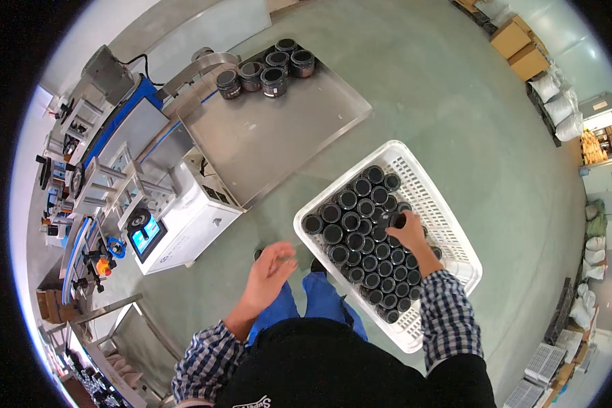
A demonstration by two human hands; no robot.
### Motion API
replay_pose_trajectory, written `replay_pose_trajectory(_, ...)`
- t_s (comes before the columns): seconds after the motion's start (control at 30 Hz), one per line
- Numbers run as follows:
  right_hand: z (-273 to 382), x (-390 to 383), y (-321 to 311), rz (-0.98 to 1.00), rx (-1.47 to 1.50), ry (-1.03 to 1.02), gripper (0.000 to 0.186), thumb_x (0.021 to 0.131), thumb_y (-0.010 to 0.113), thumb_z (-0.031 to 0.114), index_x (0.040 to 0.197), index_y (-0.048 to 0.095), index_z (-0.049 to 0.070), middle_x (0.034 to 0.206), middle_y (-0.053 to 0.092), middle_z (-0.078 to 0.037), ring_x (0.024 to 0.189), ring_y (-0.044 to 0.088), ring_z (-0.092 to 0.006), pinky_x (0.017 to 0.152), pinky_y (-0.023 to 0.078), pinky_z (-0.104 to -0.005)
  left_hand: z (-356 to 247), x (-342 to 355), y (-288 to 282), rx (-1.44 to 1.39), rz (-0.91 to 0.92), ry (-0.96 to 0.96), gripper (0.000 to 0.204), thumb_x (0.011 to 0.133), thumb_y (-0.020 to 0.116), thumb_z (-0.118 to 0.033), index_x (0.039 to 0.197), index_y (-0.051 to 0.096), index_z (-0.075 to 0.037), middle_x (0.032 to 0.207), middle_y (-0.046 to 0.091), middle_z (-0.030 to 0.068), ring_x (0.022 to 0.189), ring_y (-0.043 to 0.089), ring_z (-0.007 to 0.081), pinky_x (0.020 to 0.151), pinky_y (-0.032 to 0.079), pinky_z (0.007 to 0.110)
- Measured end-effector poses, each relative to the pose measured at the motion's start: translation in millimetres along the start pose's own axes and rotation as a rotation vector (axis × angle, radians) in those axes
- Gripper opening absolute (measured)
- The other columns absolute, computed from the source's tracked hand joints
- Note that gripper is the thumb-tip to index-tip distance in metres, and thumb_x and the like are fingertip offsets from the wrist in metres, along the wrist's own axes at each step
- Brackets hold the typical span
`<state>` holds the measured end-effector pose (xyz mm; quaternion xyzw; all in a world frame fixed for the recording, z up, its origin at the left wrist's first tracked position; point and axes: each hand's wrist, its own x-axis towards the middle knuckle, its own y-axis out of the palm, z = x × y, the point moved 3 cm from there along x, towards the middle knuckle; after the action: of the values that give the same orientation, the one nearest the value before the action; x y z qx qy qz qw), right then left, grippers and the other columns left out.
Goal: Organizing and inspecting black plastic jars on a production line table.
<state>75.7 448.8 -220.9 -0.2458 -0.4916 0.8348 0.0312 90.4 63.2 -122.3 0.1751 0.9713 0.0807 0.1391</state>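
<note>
Down at four o'clock, the white plastic crate (449, 224) sits on the green floor (442, 102), packed with rows of dark jars (360, 251). The right hand (409, 232) reaches into the crate with its fingers closed around one dark jar (394, 219) near the crate's middle. The left hand (272, 268) hangs over the floor at about seven o'clock, fingers spread and empty, well apart from the crate. Up at eleven o'clock, a steel tabletop (279, 129) carries a small cluster of similar jars (268, 71) at its far edge, beside a white machine (183, 224).
</note>
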Motion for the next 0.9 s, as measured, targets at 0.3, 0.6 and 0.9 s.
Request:
replay_pose_trajectory(0.3, -29, 36, 116, 0.053, 0.086, 0.425, 0.088, 0.065, 0.079, 0.035, 0.134, 0.036, 0.002, 0.132, 0.034, -0.025, 0.114, 0.049, -0.0394, 0.092, 0.047, -0.0414, 40, -33, -16, 0.053, -0.177, -0.341, 0.032, 0.090, 0.058, -0.005, 0.120, 0.049, -0.002, 0.107, 0.054, 0.0057, 0.092, 0.055, 0.0122, 0.083, 0.048, 0.028)
replay_pose_trajectory(0.6, -36, 51, 117, 0.179, 0.154, 0.326, 0.081, 0.074, 0.071, 0.038, 0.137, 0.036, 0.002, 0.135, 0.035, -0.028, 0.115, 0.049, -0.0402, 0.093, 0.047, -0.0414, 39, -14, -7, 0.070, -0.139, -0.373, 0.032, 0.092, 0.057, -0.012, 0.121, 0.048, -0.003, 0.108, 0.055, 0.0073, 0.100, 0.054, 0.0150, 0.086, 0.049, 0.033)
replay_pose_trajectory(0.9, 94, 93, -7, -0.096, 0.451, -0.248, 0.036, 0.080, 0.070, 0.017, 0.109, 0.056, 0.000, 0.098, 0.063, -0.011, 0.082, 0.061, -0.0208, 0.074, 0.050, -0.0298, 47, 6, -36, -0.118, -0.113, -0.204, 0.029, 0.091, 0.058, -0.010, 0.117, 0.051, -0.001, 0.099, 0.058, 0.0041, 0.088, 0.056, 0.0102, 0.076, 0.047, 0.024)
